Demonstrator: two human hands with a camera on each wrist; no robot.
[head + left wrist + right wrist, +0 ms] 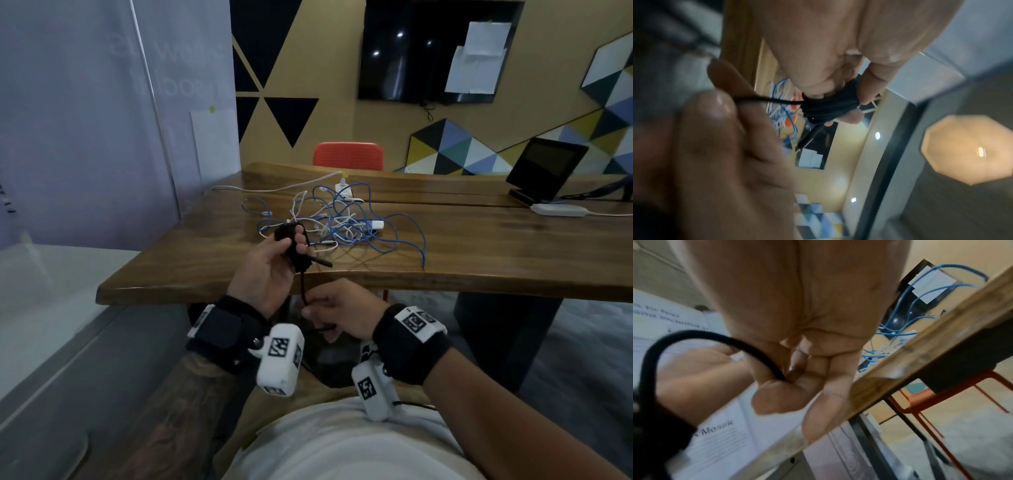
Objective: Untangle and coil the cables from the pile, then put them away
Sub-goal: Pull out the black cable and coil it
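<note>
We wind the black cable point(297, 251) round our left hand point(270, 270); our right hand point(337, 308) pinches its tail; the blue-and-white pile point(337, 219) on the table point(479, 253) is still tangled

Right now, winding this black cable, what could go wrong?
The coil sits only around the left hand's fingers; loosening them could let the loops spring apart. The right hand merely pinches the loose tail, which might slip. The blue cable reaches the table edge and could get snagged.
</note>
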